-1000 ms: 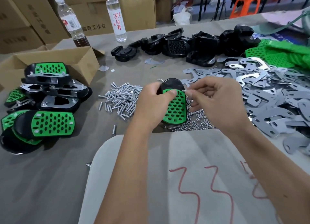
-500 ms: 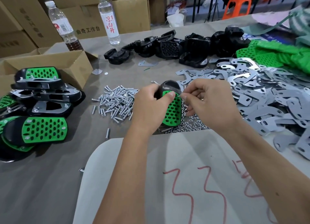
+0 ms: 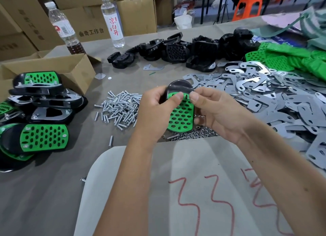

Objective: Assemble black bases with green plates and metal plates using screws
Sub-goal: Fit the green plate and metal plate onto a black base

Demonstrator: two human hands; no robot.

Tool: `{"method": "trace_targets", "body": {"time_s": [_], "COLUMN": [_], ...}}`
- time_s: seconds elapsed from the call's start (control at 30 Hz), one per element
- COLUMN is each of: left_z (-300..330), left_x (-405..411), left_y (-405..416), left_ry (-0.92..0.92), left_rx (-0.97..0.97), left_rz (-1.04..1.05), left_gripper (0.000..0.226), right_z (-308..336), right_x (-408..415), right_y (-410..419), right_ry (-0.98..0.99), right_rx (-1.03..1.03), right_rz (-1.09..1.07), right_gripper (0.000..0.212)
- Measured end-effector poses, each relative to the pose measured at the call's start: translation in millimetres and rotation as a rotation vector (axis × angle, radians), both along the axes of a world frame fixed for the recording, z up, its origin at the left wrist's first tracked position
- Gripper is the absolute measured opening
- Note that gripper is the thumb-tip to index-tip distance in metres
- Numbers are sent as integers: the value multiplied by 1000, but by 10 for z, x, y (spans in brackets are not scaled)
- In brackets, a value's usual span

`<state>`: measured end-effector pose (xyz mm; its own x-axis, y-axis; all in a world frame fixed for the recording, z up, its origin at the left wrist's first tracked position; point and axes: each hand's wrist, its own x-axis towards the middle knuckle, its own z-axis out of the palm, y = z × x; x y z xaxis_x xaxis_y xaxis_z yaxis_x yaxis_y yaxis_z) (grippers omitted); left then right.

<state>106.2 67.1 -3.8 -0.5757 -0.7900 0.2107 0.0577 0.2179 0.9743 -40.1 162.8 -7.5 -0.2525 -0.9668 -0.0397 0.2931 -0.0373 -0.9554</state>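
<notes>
Above the grey tabletop (image 3: 53, 191), the left hand (image 3: 155, 112) grips a black base (image 3: 178, 86) fitted with a perforated green plate (image 3: 180, 115), thumb pressed on the plate's top edge. The right hand (image 3: 215, 112) pinches thumb and forefinger together at the plate's upper right corner; whatever it holds there is too small to make out. Compared with a second ago, the right hand's thumb has turned to face the camera and the assembly is held slightly higher, over the heap of nuts (image 3: 192, 134). A pile of screws (image 3: 121, 106) lies just left of the hands, loose metal plates (image 3: 264, 94) spread to the right, bare black bases (image 3: 176, 50) sit behind, and finished assemblies (image 3: 40, 112) are stacked at far left beside a cardboard box (image 3: 70, 68).
</notes>
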Motion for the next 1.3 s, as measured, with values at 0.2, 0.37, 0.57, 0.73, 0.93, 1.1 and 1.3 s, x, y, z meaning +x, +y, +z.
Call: {"method": "trace_targets", "body": {"time_s": [0.2, 0.37, 0.57, 0.73, 0.93, 1.1, 1.3], "left_z": [36, 60, 44, 10, 10, -41, -28], "left_x": [28, -12, -30, -38, -33, -64, -105], "left_y": [-12, -10, 0, -30, -34, -22, 47], "left_ry": [15, -18, 2, -127, -151, -189, -198], "left_rx": [91, -23, 148, 1, -145, -269, -596], "left_rz": [-31, -17, 57, 192, 268, 261, 258], "left_gripper": [17, 17, 15, 27, 30, 23, 10], "right_z": [-51, -89, -81, -90, -103, -88, -51], "right_x": [-60, 21, 92, 42, 115, 117, 159], "right_y": [2, -38, -72, -55, -58, -48, -68], "right_ry": [-5, 33, 400, 568, 835, 815, 462], "right_rx": [-5, -104, -220, -201, -186, -87, 69], "right_rz": [12, -77, -403, -576, -477, -438, -459], "right_gripper": [20, 24, 7, 21, 29, 19, 20]}}
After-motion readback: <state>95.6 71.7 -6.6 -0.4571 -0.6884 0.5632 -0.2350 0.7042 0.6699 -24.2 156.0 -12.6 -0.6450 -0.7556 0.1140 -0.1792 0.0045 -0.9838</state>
